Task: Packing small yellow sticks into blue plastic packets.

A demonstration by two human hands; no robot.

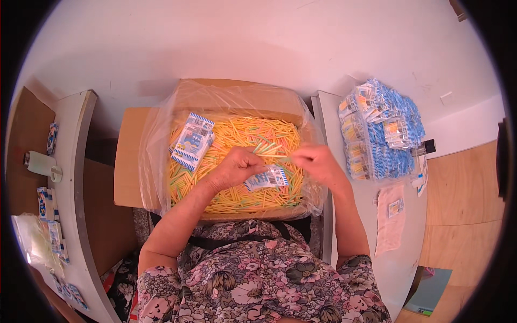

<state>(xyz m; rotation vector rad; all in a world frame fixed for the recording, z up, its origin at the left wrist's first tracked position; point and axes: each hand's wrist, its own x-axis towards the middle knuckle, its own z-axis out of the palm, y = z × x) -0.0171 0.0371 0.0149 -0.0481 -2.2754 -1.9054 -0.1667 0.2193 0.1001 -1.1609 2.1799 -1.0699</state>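
Many yellow sticks in plastic-lined cardboard box.

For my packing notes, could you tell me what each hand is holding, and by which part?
The left hand holds a small blue-and-white packet by its left end. The right hand pinches something thin, too small to identify.

Short-sleeved floral top, bare forearms

The person wears a flower-print garment in pinks, greys and creams on a dark ground; its sleeves end above the elbows, and a narrow black strap runs across the chest. No rings or watch show.
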